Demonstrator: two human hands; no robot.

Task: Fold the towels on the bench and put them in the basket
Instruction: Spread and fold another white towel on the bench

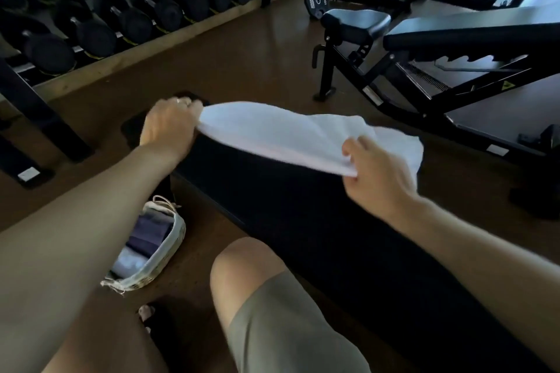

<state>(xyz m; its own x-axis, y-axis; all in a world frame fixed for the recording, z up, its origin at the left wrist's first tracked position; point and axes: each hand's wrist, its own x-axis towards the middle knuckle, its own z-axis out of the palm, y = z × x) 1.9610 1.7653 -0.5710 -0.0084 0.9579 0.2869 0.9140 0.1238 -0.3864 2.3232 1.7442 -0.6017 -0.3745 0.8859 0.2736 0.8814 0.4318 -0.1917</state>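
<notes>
A white towel [291, 136] is stretched in the air just above the black flat bench [303, 221]. My left hand [168, 126] grips its far-left end, and my right hand [377, 179] pinches its near-right edge. The towel's right part hangs loosely past my right hand. On the floor left of the bench stands a woven basket [169, 254] with a white liner; folded purple and white towels lie inside it. My bent knee [251, 263] is between the basket and the bench.
A rack of black dumbbells [121, 9] runs along the back left, its leg [39, 121] reaching the floor. An adjustable black bench [439, 48] stands at the right with a weight plate [316, 0] behind it. Brown floor lies between them.
</notes>
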